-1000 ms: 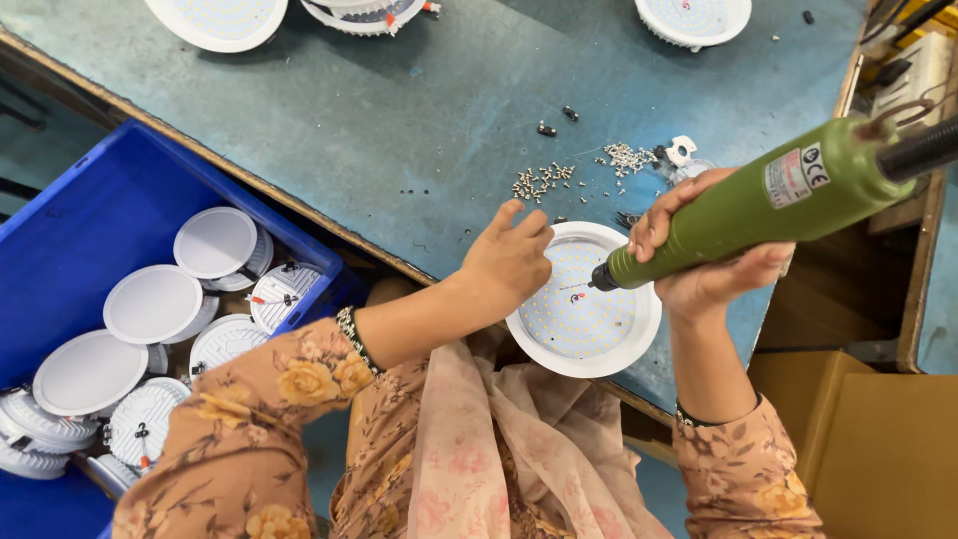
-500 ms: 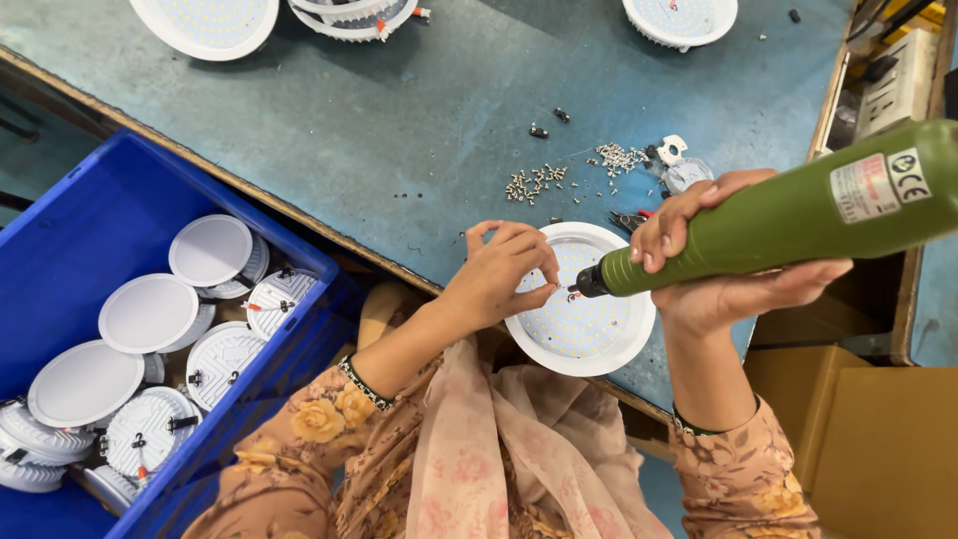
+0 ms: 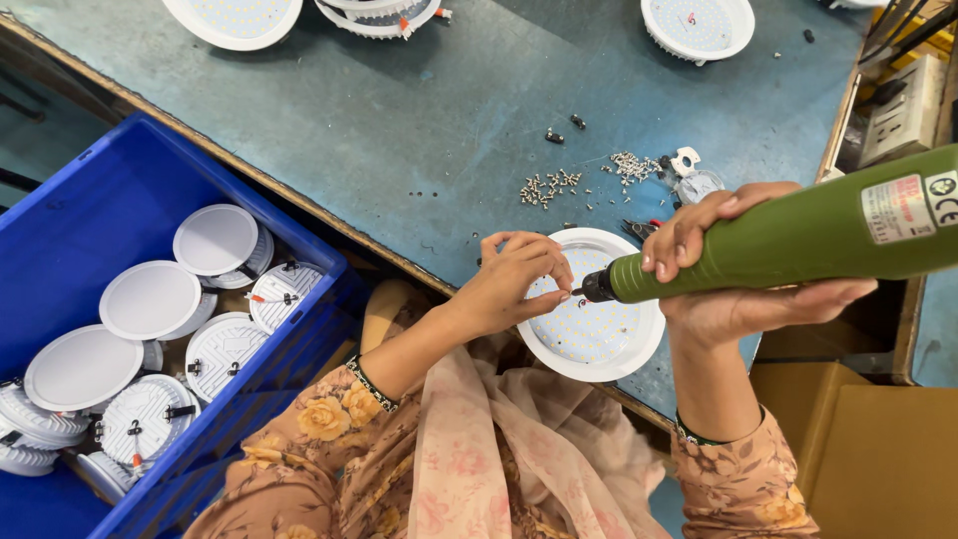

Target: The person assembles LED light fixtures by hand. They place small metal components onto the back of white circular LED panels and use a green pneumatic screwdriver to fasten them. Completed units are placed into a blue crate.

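**Driver tip at the lamp's rim**

While the right hand [image 3: 738,269] wraps the green electric screwdriver [image 3: 788,240], the left hand [image 3: 514,284] pinches fingertips at its tip over the round white LED downlight [image 3: 591,334] at the table's [image 3: 379,130] near edge. Light, brittle plastic, probably; best gripped by the rim. Loose screws [image 3: 547,187] lie beyond; blue crate [image 3: 80,210] left.

The person wears a peach-brown tunic printed with orange and yellow flowers, its sleeves trimmed with dark patterned cuffs near the wrists. A pale pink, faintly floral scarf drapes down the chest at the lower middle of the frame.
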